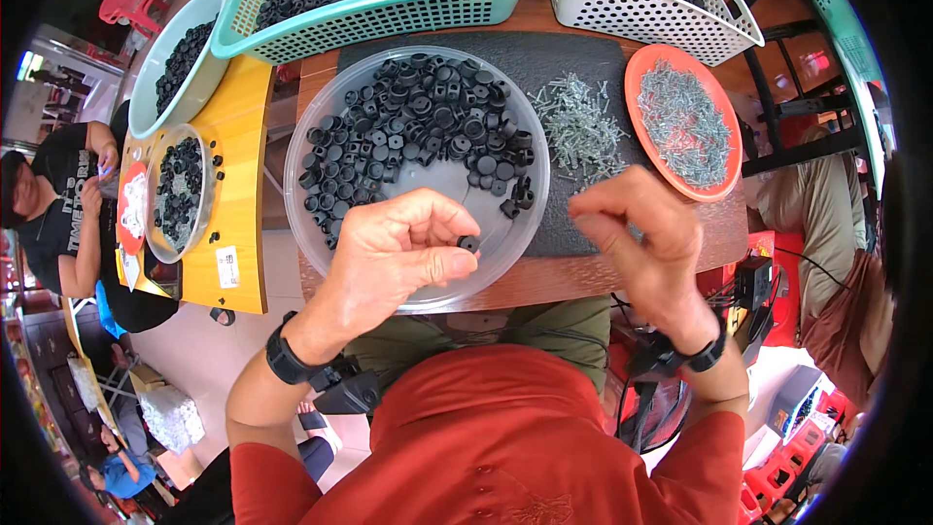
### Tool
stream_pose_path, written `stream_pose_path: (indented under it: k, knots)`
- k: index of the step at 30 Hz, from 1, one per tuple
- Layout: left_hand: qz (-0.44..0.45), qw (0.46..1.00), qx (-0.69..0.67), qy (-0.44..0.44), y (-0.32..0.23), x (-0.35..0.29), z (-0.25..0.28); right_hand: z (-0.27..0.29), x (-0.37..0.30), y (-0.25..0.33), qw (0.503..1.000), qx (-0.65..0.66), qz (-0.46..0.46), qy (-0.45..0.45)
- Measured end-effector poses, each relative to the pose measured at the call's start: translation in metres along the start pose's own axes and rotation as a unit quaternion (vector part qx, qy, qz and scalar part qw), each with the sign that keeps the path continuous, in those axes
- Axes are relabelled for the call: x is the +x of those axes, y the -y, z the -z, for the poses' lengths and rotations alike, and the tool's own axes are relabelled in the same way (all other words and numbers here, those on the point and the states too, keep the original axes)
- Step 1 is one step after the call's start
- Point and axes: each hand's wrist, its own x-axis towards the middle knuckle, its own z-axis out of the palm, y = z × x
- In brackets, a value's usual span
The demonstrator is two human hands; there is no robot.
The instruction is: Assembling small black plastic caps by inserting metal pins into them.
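Between the thumb and fingers of my left hand (394, 245) is a small round black plastic part (468, 243) with a hole in its face. The hand hovers over the near side of a clear round tub (294, 180), in which many similar black parts (418, 117) are heaped toward the far side. My right hand (649, 248) is closed in a pinch to the right of the tub, over a dark mat (559, 224). Whatever its fingertips hold, if anything, is too small to make out. Just beyond it lies a loose pile of silver screws (580, 126).
An orange plate (637, 58) of screws stands at the right. Behind the tub are a teal basket (389, 19) and a white basket (641, 19), both filled with black parts. On a yellow side table (238, 194) sit another bowl (216, 68) and tub; a person sits beyond.
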Motion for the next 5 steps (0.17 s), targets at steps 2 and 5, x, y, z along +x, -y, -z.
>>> stream_pose_path:
  k: [2,5]
  knots:
    - [-0.004,0.999,-0.012,-0.032,-0.003,-0.006,-0.008,-0.015,-0.003,0.011,0.997,0.078,-0.019,0.015]
    - [-0.080,0.995,-0.003,-0.054,0.005,-0.013,-0.013,-0.037,-0.004,0.025,0.989,0.136,-0.057,0.013]
